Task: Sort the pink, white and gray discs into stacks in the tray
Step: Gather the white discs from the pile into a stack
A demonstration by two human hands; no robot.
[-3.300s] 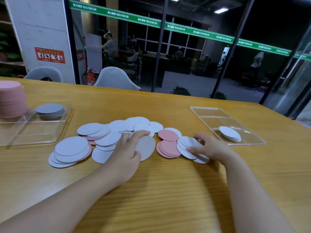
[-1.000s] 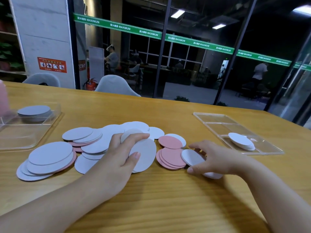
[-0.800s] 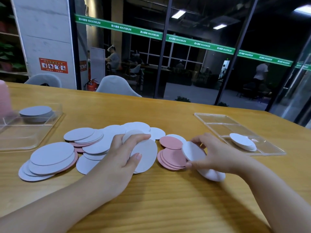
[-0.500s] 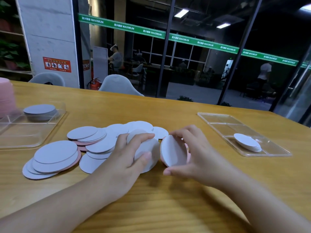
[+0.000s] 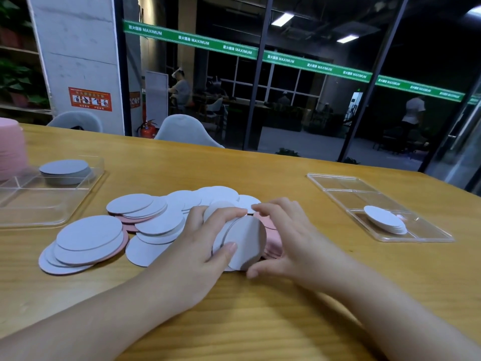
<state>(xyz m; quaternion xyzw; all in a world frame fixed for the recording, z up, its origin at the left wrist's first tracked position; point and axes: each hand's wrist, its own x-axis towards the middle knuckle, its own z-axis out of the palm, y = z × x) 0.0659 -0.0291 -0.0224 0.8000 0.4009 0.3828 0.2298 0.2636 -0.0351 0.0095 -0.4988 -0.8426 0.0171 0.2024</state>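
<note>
Discs (image 5: 161, 222) lie overlapped mid-desk (image 5: 260, 321), bare wood between them and the right tray (image 5: 338, 183). Left hand (image 5: 205, 246) grips a tilted gray stack (image 5: 244, 246), faces toward the right hand (image 5: 289, 241), whose curled fingers touch its edge.

The wooden table (image 5: 260, 173) is honey-yellow with a fine grain. Loose discs (image 5: 145, 225) on it are pale gray, some pink (image 5: 122, 241) at the edges. A clear tray (image 5: 52, 209) holds a gray stack (image 5: 65, 171) beside a pink stack (image 5: 10, 147); another clear tray (image 5: 338, 183) holds white discs (image 5: 385, 222).
</note>
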